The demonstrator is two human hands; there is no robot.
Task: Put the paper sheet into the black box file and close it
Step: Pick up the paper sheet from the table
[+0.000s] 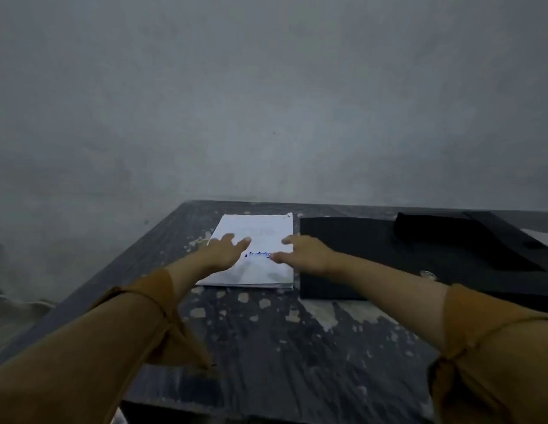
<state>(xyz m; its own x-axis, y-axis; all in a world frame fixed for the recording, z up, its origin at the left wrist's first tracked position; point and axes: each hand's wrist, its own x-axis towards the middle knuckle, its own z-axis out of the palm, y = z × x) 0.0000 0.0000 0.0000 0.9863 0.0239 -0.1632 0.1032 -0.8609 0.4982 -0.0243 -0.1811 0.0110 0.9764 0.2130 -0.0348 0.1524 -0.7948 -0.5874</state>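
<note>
A white paper sheet (260,229) with a blue printed mark lies flat at the far middle of the dark table, resting on a thin stack. My left hand (225,250) hovers over its left half with fingers spread. Over the right half my right hand (303,250) is stretched out, fingers apart, holding nothing. I cannot tell whether the fingertips touch the paper. The black box file (373,255) lies open just right of the paper, its flap (468,240) folded out to the far right.
The dark table (266,332) has a worn, paint-chipped top and stands against a grey wall (266,102). Its left edge runs diagonally, with floor beyond. My orange sleeves cover both forearms in the foreground.
</note>
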